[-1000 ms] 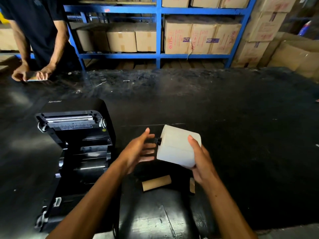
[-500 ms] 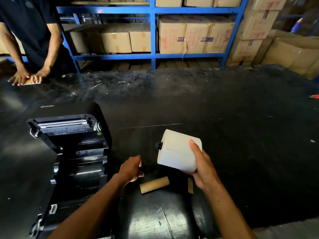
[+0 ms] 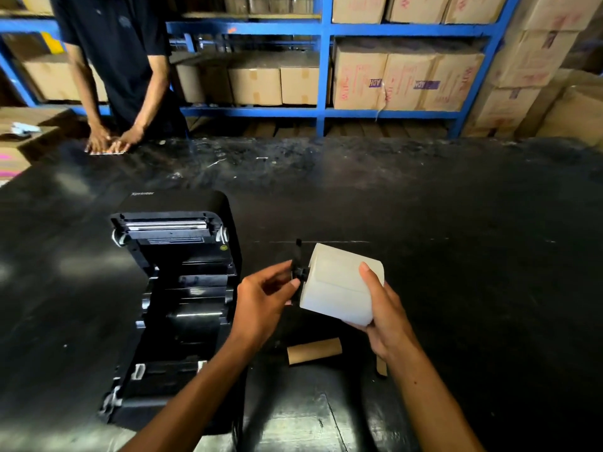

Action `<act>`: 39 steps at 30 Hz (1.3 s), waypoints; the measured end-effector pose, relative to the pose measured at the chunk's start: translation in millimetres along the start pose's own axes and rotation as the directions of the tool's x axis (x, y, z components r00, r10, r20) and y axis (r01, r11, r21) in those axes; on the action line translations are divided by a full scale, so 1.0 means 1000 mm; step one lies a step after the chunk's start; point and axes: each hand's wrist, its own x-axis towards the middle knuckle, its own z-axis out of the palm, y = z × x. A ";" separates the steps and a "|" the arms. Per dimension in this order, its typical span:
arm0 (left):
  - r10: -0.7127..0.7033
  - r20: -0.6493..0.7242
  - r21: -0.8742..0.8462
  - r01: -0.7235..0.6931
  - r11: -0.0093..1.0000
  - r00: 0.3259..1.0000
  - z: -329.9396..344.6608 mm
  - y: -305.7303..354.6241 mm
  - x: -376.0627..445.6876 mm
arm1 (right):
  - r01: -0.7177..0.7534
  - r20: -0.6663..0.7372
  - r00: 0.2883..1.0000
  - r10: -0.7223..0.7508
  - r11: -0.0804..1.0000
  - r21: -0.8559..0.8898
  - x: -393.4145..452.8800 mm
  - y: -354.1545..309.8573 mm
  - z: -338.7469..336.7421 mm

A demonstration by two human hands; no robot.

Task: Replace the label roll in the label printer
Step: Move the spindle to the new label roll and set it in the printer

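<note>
My right hand (image 3: 383,316) grips a white label roll (image 3: 339,282) held above the black table, its axis pointing left. A black plastic spindle piece (image 3: 298,267) sticks out of the roll's left end, and my left hand (image 3: 262,300) pinches it with thumb and fingers. The black label printer (image 3: 176,288) stands open at the left, lid tipped back, its roll bay bare. An empty brown cardboard core (image 3: 314,350) lies on the table below my hands.
A person in a dark shirt presses both hands on a paper (image 3: 106,151) at the table's far left edge. Blue shelving (image 3: 323,70) with cardboard boxes stands behind. A small cardboard scrap (image 3: 381,367) lies by my right wrist.
My left hand dipped toward the table near the cardboard core, then rose and took hold of the black spindle piece at the roll's left end. The roll stayed in my right hand.
</note>
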 end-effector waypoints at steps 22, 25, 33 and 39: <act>0.030 -0.034 -0.029 -0.031 0.999 0.999 -0.135 0.017 -0.036 | 0.131 0.159 0.980 -0.120 0.990 -0.057 -0.051 0.031 0.122; -0.078 0.052 -0.157 0.085 0.984 0.996 -0.166 0.028 -0.036 | 0.189 0.194 0.965 -0.175 0.980 -0.059 -0.061 0.042 0.151; -0.188 -0.071 -0.138 0.177 0.975 0.980 -0.214 0.017 -0.033 | 0.260 0.210 0.949 -0.236 0.961 -0.096 -0.074 0.082 0.213; -0.262 0.049 -0.231 0.267 0.936 0.964 -0.233 0.000 -0.026 | 0.305 0.198 0.944 -0.263 0.927 -0.219 -0.070 0.090 0.233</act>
